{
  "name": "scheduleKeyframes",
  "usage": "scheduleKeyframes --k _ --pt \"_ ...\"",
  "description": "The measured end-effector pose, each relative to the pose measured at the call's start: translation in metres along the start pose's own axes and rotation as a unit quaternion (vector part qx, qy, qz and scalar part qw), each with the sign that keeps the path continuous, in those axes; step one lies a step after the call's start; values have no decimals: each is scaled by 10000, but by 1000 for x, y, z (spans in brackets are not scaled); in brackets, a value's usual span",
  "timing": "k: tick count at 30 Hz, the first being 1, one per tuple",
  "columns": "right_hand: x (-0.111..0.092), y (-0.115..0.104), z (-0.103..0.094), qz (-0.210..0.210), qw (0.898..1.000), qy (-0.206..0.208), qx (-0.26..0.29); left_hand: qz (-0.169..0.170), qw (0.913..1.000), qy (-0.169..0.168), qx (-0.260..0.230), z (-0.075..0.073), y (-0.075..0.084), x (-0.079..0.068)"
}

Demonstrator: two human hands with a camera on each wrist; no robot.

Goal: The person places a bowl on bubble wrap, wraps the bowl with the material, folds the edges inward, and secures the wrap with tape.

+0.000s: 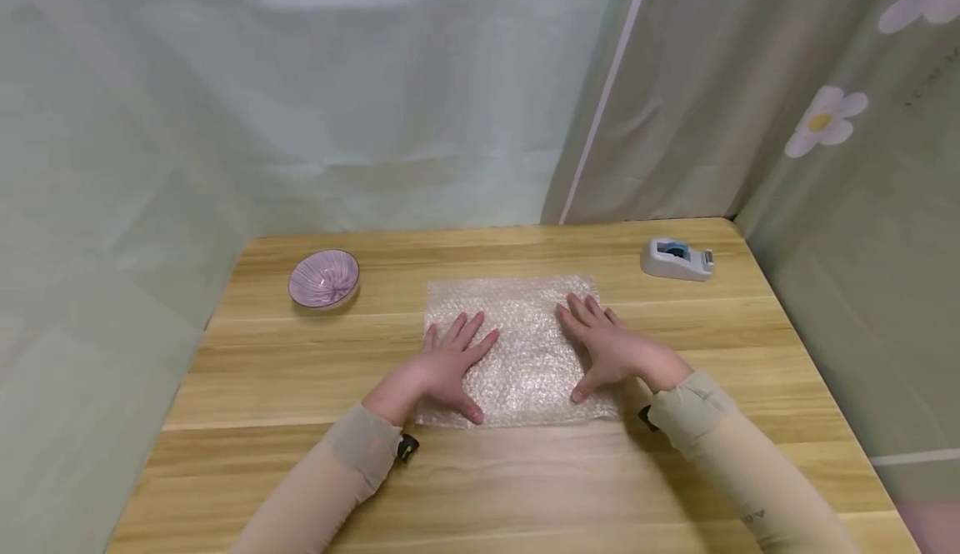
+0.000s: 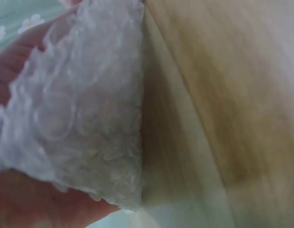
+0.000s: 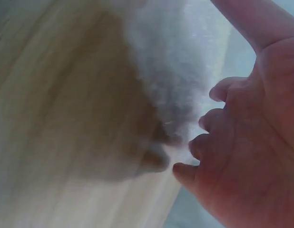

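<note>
A sheet of bubble wrap (image 1: 525, 354) lies spread on the wooden table in the head view. My left hand (image 1: 450, 368) rests on its left part with fingers spread and straight. Over the right part is my right hand (image 1: 603, 350), its fingers also spread. In the left wrist view the bubble wrap (image 2: 90, 104) covers much of the left hand (image 2: 47, 204). The right wrist view shows the right palm (image 3: 261, 137) facing the camera, with the bubble wrap (image 3: 171, 57) beside the fingertips; neither hand grips anything there.
A purple-striped bowl (image 1: 325, 279) sits at the table's back left. At the back right stands a light grey tape dispenser (image 1: 677, 260) with a blue roll. Pale curtains (image 1: 420, 96) hang behind and along the sides of the wooden table (image 1: 510, 487).
</note>
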State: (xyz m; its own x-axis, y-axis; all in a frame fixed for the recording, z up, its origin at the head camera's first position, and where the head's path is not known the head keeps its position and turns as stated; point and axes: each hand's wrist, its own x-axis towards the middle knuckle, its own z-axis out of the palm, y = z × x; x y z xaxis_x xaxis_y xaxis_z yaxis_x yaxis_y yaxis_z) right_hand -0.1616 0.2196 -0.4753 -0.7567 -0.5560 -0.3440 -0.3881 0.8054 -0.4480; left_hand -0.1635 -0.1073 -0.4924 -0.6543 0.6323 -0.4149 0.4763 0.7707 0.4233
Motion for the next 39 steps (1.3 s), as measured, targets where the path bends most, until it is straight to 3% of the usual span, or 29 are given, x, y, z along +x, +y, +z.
scheduleKeyframes --k 18,28,31,35,39 --pt "10 14 3 3 9992 -370 -160 161 9998 108 -92 1 -13 -4" --pt "14 13 5 123 9988 -441 -194 635 9976 -17 -258 -6 -26 -12" --pt "14 12 6 126 9988 -439 -195 619 9967 4 -531 -9 -32 -18" --pt "14 13 6 191 9986 -407 -270 534 9937 365 -918 -14 -44 -27" --pt "12 13 6 203 9986 -405 -288 324 9810 1244 -1450 -20 -60 -39"
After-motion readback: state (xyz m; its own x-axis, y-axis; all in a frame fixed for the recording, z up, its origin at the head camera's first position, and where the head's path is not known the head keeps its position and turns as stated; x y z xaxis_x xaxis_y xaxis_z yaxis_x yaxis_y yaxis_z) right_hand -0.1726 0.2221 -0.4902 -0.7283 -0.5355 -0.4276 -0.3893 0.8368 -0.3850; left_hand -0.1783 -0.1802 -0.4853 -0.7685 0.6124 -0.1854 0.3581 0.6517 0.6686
